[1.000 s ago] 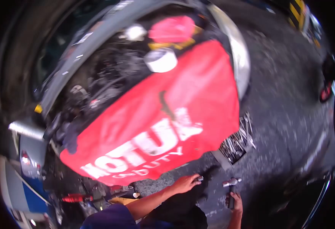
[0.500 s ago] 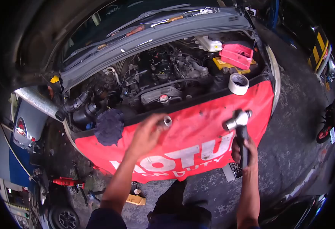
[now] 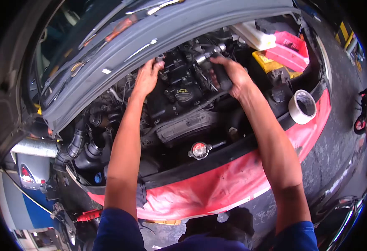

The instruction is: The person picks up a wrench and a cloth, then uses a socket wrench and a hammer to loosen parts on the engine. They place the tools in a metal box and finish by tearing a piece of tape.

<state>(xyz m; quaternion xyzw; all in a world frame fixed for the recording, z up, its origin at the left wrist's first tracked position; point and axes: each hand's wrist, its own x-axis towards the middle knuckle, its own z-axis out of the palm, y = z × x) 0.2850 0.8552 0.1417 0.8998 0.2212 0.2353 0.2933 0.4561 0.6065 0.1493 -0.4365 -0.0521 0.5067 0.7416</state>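
Observation:
Over the back left of the black engine cover [image 3: 183, 95], my left hand [image 3: 149, 75] is closed around a small metal socket [image 3: 160, 58]. To its right, my right hand [image 3: 229, 75] grips the dark handle of a tool with a shiny metal head [image 3: 210, 53], held above the engine's right side. The tool's head points up and to the left. A round radiator cap [image 3: 200, 150] lies in front of the engine, between my forearms.
A red tray [image 3: 290, 51] rests on the yellow-topped battery [image 3: 266, 62] at the right. A tape roll [image 3: 302, 107] stands on the front edge, near a red cover [image 3: 208, 190]. Tools, including an orange-handled one [image 3: 121, 28], lie below the windshield.
Both hands have moved forward from above the red cover to over the engine, carrying the socket and the tool. The view has moved closer to the engine bay.

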